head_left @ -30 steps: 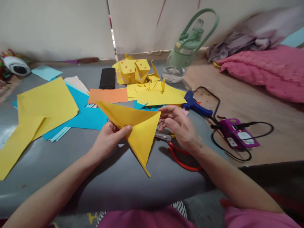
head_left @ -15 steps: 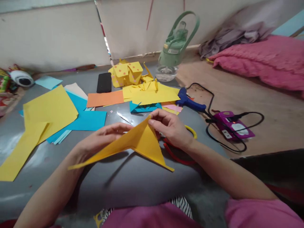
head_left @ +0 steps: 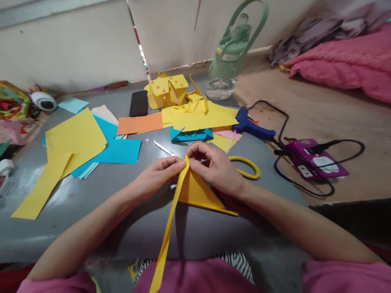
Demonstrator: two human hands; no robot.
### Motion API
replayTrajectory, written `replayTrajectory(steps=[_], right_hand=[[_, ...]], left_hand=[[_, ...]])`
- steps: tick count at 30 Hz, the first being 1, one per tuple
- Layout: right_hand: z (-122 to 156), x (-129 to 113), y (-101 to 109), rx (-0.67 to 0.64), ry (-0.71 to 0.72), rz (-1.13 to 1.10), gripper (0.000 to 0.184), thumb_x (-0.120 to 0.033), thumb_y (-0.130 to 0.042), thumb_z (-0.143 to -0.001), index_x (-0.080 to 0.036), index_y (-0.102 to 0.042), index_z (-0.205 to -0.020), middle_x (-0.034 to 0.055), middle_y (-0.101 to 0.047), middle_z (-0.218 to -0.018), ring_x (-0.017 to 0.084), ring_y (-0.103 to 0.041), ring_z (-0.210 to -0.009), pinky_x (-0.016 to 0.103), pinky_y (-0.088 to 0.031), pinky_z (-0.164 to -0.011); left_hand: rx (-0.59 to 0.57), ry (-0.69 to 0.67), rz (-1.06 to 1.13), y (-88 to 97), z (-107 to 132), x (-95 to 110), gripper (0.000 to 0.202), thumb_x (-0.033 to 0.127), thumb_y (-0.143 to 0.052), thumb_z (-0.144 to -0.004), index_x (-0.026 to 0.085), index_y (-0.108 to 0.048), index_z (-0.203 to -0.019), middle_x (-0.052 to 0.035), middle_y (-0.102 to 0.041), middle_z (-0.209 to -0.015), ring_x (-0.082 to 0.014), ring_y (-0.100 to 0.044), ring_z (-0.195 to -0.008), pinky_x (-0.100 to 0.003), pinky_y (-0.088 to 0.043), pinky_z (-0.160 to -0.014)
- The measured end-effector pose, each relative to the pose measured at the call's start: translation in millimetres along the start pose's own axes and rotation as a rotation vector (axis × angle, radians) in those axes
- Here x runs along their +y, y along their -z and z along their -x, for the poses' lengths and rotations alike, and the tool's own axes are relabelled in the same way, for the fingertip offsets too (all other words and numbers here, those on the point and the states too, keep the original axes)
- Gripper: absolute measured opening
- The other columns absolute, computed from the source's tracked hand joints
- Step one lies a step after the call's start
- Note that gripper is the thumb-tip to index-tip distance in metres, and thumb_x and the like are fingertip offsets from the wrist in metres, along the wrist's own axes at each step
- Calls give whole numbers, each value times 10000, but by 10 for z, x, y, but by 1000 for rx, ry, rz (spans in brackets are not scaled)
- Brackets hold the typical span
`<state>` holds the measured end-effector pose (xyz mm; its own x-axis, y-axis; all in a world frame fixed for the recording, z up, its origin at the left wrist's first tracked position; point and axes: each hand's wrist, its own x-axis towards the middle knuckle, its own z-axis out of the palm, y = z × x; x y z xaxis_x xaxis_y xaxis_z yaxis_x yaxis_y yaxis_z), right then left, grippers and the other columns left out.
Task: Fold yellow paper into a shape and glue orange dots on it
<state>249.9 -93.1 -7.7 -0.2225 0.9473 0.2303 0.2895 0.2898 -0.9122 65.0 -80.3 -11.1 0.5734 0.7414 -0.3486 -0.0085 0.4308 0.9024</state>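
Both my hands pinch the top corner of a folded yellow paper (head_left: 195, 191) above the grey table (head_left: 128, 211). My left hand (head_left: 159, 175) grips the corner from the left, and my right hand (head_left: 214, 167) grips it from the right. One flap of the paper lies flat as a triangle under my right wrist. Another flap hangs as a long narrow strip down toward my lap. A yellow-handled scissors (head_left: 247, 167) lies just right of my right hand, partly hidden by it.
Yellow sheets (head_left: 76, 138), blue sheets (head_left: 119, 150) and an orange sheet (head_left: 140, 123) lie on the left. Folded yellow paper shapes (head_left: 168, 91), a black phone (head_left: 139, 103), a green jug (head_left: 232, 57), a blue glue gun (head_left: 253, 127) and a purple power strip (head_left: 314, 162) stand beyond.
My hands have come together on the paper's top corner. The left flap, spread out sideways before, now hangs straight down toward me.
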Motion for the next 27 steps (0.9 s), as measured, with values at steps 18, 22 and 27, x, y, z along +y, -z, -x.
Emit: replayTrajectory(steps=[18, 22, 27], right_hand=[[60, -42, 36, -92, -123, -207, 130, -317, -632, -866, -187, -619, -877, -1, -593, -776, 111, -514, -670, 246, -414, -569], [70, -20, 7, -68, -154, -186, 220, -362, -743, -814, -183, -634, -880, -29, -552, -708, 93, -471, -602, 236, -380, -519], [71, -28, 0, -58, -147, -191, 218, -380, -722, -836, -177, -644, -840, -14, -593, -729, 96, -504, -624, 232, -405, -533]], left_hand=[[39, -184, -228, 67, -3, -76, 374, 533, -714, -830, 166, -689, -763, -2, -565, -696, -120, -457, -669, -254, -376, -622], [54, -235, -292, 73, 2, -107, 382, 542, -687, -853, 164, -715, -800, -14, -597, -716, -122, -481, -678, -261, -392, -641], [81, -252, -295, 63, 10, -145, 376, 536, -673, -868, 166, -735, -849, -23, -628, -747, -121, -490, -681, -255, -395, -629]])
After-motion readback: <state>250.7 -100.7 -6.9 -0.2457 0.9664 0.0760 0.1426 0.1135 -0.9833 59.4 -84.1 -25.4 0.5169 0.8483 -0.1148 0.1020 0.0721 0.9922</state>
